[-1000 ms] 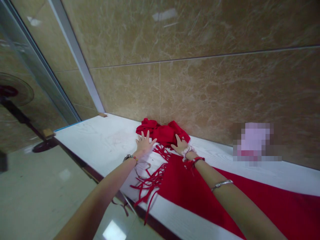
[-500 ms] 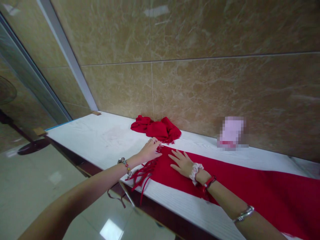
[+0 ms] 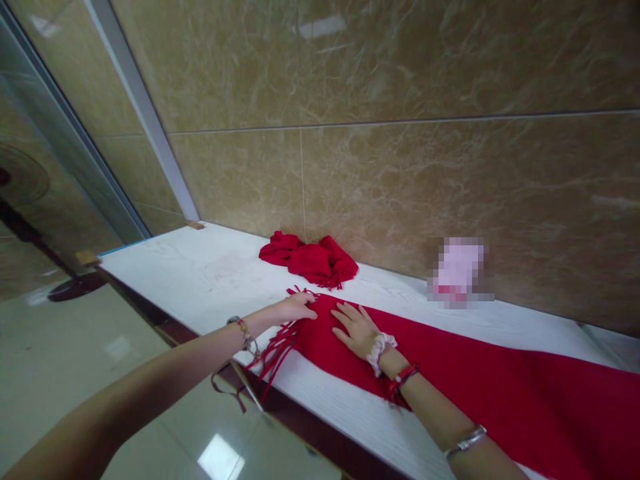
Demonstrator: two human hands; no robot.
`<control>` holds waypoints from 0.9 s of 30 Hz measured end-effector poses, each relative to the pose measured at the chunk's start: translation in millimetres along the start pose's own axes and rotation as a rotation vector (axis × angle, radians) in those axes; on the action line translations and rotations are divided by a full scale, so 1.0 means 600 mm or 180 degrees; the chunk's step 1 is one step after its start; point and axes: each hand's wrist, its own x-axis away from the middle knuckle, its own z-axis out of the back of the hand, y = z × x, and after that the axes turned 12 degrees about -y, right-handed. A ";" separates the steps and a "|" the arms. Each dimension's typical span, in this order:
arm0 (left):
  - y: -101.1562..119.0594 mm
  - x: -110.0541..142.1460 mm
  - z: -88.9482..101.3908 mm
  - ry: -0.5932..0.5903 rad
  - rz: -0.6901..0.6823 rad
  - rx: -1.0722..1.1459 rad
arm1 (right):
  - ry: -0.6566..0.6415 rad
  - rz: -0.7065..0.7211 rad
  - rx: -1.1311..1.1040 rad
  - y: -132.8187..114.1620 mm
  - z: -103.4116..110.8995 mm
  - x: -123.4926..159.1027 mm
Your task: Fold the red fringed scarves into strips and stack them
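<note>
A long red scarf point(image 3: 450, 360) with a fringed end lies spread along the white table. My left hand point(image 3: 294, 309) rests at its fringed end, fingers stretched over the far corner and thumb apart. Some strands of the fringe point(image 3: 274, 347) hang past the table's front edge. Flat on the cloth, just right of my left hand, is my right hand point(image 3: 357, 330) with its fingers spread. Neither hand grips the cloth visibly. Behind them a second red scarf point(image 3: 315, 261) lies crumpled against the wall.
The white table point(image 3: 200, 267) runs along a brown marbled wall point(image 3: 400, 187). A blurred pink object point(image 3: 459, 265) stands at the back right. A strap point(image 3: 229, 393) dangles below the front edge. On the floor at left is a pedestal fan point(image 3: 30, 233).
Both hands have shifted slightly left, with the scarf's fringed end moving left too. My left hand's fingers have stretched out over the corner. The view has tilted a little.
</note>
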 end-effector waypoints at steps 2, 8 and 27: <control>-0.006 0.005 0.005 -0.0068 -0.0026 0.0045 | 0.0013 0.0011 -0.0004 0.001 -0.001 -0.001; -0.047 0.011 0.054 0.0163 0.0133 -0.0702 | -0.0056 0.0011 0.0024 0.003 -0.002 -0.002; -0.080 0.046 0.073 0.0476 -0.1041 -0.3028 | 0.0073 -0.0120 0.0086 0.002 -0.009 -0.001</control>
